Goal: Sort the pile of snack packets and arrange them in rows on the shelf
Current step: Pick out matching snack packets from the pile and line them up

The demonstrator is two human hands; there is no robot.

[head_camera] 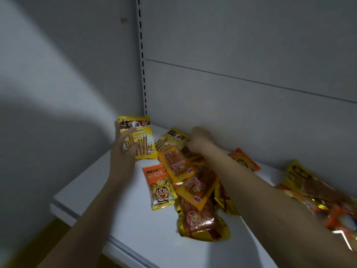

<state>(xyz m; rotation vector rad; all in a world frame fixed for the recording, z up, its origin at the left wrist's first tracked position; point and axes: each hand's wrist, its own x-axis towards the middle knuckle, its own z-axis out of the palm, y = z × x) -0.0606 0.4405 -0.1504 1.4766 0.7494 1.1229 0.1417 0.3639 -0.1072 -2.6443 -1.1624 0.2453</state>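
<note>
A yellow foil packet printed with rolled wafer sticks [138,139] is held upright against the back corner of the white metal shelf [139,219] by the left hand [124,149], whose straightened fingers are pressed flat on its face, its long axis standing vertical. Just to the right of that hand, a second yellow wafer-stick packet [170,140] is seen lying flat and tilted, its long axis running diagonally toward the back panel; it lies directly under the right hand [199,141], which is clearly the nearer one. The right fingers are curled down onto its far edge, though the blur leaves it uncertain whether the packet is actually pinched or merely touched. Nearer the body from both hands, the mixed pile of orange and gold packets [193,188] is left unsorted, so the matching packet is judged to be stood beside the first.
</note>
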